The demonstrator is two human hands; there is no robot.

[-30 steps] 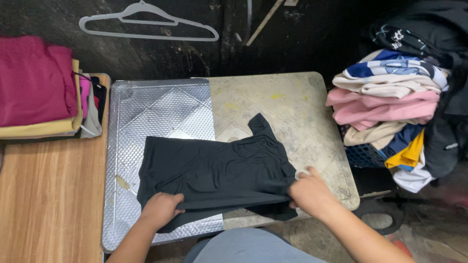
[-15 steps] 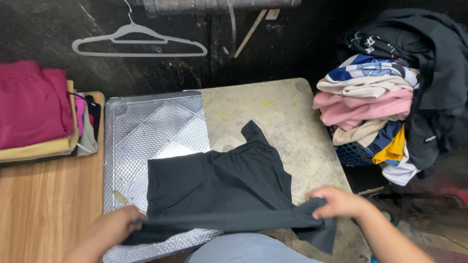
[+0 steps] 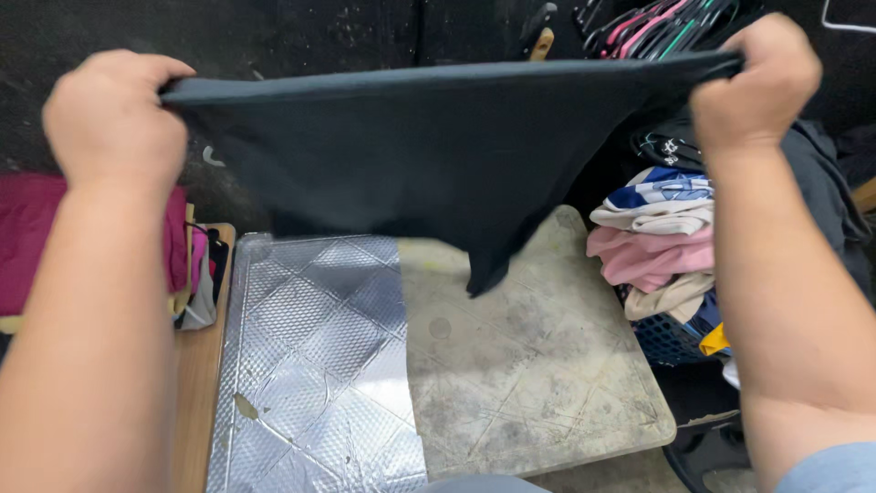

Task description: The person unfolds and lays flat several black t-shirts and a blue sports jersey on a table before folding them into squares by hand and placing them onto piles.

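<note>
The table (image 3: 538,402) lies below, its left part covered by a quilted silver mat (image 3: 319,365) and its right part bare, stained and worn. Above it hangs the black garment (image 3: 438,155), held up in the air and stretched along its top edge, with a loose point of cloth dangling toward the table's middle without touching it. To the right stands a stack of folded clothes (image 3: 652,246) in pink, beige and blue-white, and to the left a dark red folded pile (image 3: 27,237) sits on a wooden surface. The left hand (image 3: 114,114) is closed in a fist around one top corner of the garment, and the right hand (image 3: 753,87) is clenched on the other. The cloth blocks much of the view ahead, so it could snag the hangers (image 3: 657,23) behind it. A slack grip at either corner would likely let it drop onto the stained part, and the dangling point could brush the clothes stack.
</note>
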